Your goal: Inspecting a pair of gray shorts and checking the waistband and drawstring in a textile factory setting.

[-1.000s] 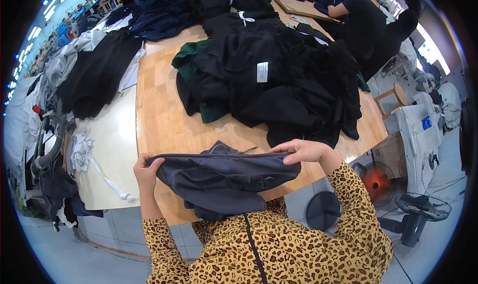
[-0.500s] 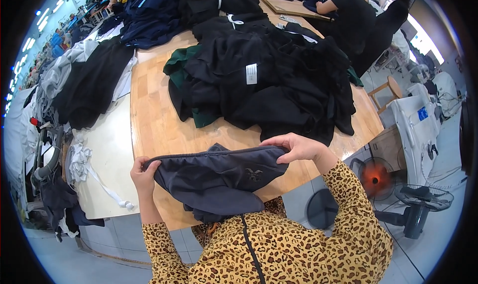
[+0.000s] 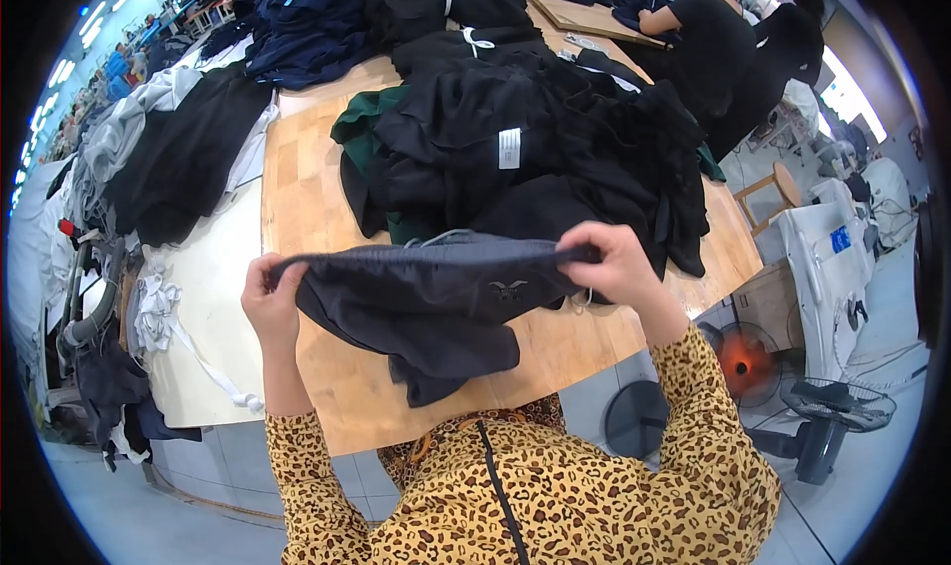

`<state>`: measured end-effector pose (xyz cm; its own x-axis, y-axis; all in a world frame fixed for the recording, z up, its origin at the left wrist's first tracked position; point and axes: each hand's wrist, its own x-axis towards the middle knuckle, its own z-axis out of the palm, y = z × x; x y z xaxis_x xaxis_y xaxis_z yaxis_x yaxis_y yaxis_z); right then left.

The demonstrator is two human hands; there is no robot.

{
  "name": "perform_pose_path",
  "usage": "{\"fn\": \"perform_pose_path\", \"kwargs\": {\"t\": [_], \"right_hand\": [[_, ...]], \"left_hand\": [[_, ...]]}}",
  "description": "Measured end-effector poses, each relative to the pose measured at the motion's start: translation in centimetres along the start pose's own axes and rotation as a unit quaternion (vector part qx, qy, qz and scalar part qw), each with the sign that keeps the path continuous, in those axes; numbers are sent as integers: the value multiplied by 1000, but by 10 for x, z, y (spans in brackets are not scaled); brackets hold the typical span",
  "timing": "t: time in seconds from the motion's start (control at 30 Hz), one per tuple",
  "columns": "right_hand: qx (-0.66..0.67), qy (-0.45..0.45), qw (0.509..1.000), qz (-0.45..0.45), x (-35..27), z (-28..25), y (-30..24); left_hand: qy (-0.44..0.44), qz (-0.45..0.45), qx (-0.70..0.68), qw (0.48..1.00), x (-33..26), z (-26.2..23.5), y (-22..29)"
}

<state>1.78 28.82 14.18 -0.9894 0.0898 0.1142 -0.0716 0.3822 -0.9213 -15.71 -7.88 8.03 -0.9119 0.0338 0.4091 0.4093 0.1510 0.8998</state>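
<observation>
I hold the garment (image 3: 416,308) over the near part of the bench (image 3: 307,189), its emblem (image 3: 508,287) toward me. My left hand (image 3: 269,298) grips the left end of its top edge; my right hand (image 3: 616,261) grips the right. Just beyond lies a black pile (image 3: 446,139) with a white tag (image 3: 509,149). White strips (image 3: 156,312) lie left.

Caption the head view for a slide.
Left hand and right hand hold a dark garment before a black cloth pile.
</observation>
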Motion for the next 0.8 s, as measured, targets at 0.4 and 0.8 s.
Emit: {"fn": "perform_pose_path", "kwargs": {"t": [0.4, 0.8], "right_hand": [[456, -80, 839, 285, -7, 55, 57], [518, -103, 802, 278, -6, 77, 109]], "left_hand": [[-110, -12, 191, 975, 0, 14, -42], [-249, -226, -32, 941, -117, 120, -8]]}}
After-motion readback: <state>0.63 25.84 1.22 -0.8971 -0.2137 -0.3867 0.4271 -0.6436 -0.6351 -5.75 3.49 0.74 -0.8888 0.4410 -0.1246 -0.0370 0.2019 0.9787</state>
